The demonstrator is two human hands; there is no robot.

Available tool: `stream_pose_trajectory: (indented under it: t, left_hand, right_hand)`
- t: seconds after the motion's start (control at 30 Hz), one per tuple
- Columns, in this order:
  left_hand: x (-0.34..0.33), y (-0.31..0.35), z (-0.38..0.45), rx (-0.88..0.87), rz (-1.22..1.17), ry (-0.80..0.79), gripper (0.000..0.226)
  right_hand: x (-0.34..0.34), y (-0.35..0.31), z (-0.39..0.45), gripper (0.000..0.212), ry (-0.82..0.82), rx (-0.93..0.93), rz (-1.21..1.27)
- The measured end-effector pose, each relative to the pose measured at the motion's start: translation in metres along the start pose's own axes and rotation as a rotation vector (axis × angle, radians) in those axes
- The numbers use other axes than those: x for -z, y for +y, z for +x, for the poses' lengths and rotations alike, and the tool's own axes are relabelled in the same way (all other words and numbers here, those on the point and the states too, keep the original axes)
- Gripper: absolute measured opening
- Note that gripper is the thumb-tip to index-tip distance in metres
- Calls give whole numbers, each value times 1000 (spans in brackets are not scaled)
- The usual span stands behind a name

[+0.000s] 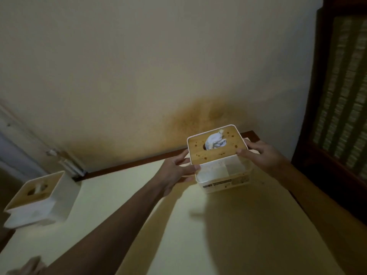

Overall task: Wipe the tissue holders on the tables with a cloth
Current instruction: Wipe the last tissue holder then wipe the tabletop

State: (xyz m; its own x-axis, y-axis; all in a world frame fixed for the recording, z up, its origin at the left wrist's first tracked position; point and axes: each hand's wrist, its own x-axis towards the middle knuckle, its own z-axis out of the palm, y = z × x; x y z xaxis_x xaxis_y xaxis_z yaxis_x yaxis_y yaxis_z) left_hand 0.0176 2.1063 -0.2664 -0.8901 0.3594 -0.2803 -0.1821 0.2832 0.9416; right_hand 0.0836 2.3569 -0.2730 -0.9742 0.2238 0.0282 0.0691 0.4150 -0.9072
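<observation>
Altogether two tissue holders show on the pale yellow surface (123, 197). One tissue holder (220, 161), white-walled with a wooden lid, sits at the far right part of the surface, close to the wall, and appears tilted toward the camera, its near white side with a printed label facing forward. One white tissue (215, 142) sticks up crumpled through the oval slot in its lid, and the lid carries several small dark spots. The second tissue holder (39, 199), of the same make, stands at the far left edge of the surface, blurred, with a bit of tissue showing in its slot.

Two hands are in view, both on the right-hand holder. The left hand (174, 171) grips its left side, thumb on the edge of the lid and fingers spread against the wall below. The right hand (262, 155) grips the right side, thumb resting on the lid's near corner and fingers wrapped behind. Both forearms stretch in from the bottom of the view and cast long shadows across the surface.

At the lower left corner a pale, soft shape (27, 265) shows by the left arm; whether it is a cloth I cannot tell. Behind the surface rises a cream wall (139, 66) bearing one large brownish stain (194, 118) just above the held holder. A dark wooden frame with a green-striped woven panel (343, 100) stands at the right.
</observation>
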Motion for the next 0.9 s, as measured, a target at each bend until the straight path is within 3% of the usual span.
stream_pose_trajectory:
  t: [0.13, 0.43, 0.63, 0.8, 0.9]
  left_hand:
    - [48, -11, -59, -9, 0, 49, 76]
    - [146, -69, -182, 27, 22, 199, 86]
    - [171, -105, -223, 9, 87, 185, 76]
    - [175, -118, -228, 9, 92, 171, 79]
    - [172, -126, -225, -21, 81, 209, 79]
  right_hand:
    - [-43, -39, -46, 36, -36, 49, -36]
    - [-158, -100, -136, 36, -194, 49, -105]
    - [-206, -100, -177, 33, -261, -37, -146]
    - [-226, -102, -192, 15, -220, -75, -61]
    - [-228, -104, -193, 21, -200, -104, -14]
